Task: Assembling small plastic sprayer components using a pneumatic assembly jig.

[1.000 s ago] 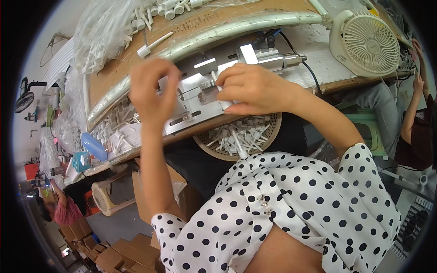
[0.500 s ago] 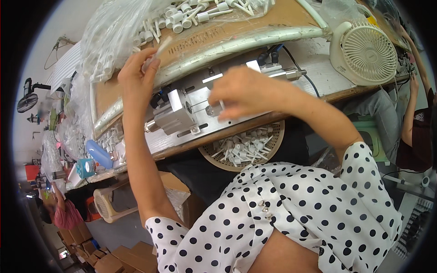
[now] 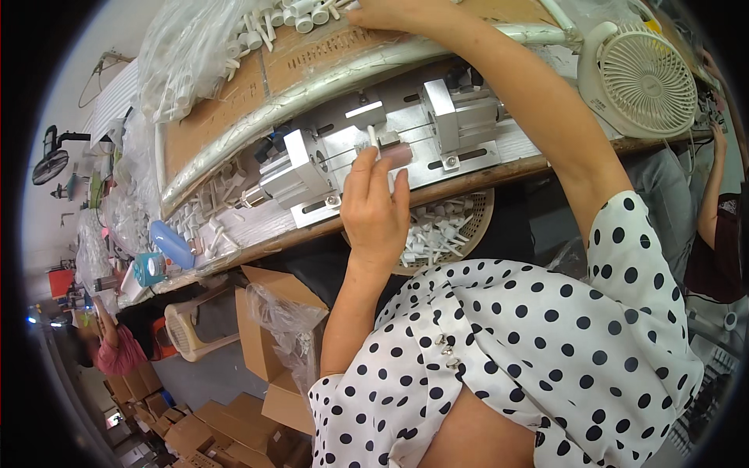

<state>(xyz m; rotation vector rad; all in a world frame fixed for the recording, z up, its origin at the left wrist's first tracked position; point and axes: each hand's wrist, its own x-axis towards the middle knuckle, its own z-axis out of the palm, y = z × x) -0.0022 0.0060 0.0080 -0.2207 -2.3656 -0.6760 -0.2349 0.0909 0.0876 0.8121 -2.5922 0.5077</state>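
My left hand (image 3: 377,207) is at the middle of a metal fixture (image 3: 355,152), its fingers closed around a small white stemmed plastic part (image 3: 373,136). That part stands up from the fingertips beside the fixture's raised centre block (image 3: 365,114). A pinkish translucent piece (image 3: 398,155) shows just right of the fingers. At the top edge, my right hand (image 3: 402,13) reaches to the heap of white capped plastic parts (image 3: 303,19). Its fingers are drawn together at the heap and partly cut off by the frame, so what they hold cannot be made out.
Two silver cylinder blocks (image 3: 295,175) (image 3: 456,117) flank the fixture's centre. A tan basket (image 3: 485,226) of white parts sits below the bench edge. A white fan (image 3: 644,78) stands at the right; a plastic-wrapped rail (image 3: 312,87) borders the cardboard tray (image 3: 226,105).
My left hand has come down from the tray's left side to the fixture's centre. My right hand has left the fixture and moved up to the heap of white parts.
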